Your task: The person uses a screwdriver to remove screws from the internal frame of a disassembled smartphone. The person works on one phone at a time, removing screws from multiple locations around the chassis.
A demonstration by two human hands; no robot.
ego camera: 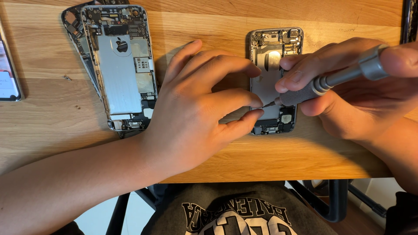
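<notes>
Nearest the camera, a dark shirt with pale lettering filled the bottom edge, with the black frame of a chair showing beside it under the wooden worktop. Above that edge, the left hand lay flat, its fingers released and spread, the tips pressed against the left side of a small opened phone to steady it. The right hand came in from the right, its fingers grasping a slim metal screwdriver, whose tip touched the phone's inside near the lower left. That phone lay face-down on the worktop, just ahead of the person, its inner plates and parts bare. Farther left, well apart, a larger opened phone shell rested on top of another dark phone part. At the far left edge lay a lit phone, only partly in view.
</notes>
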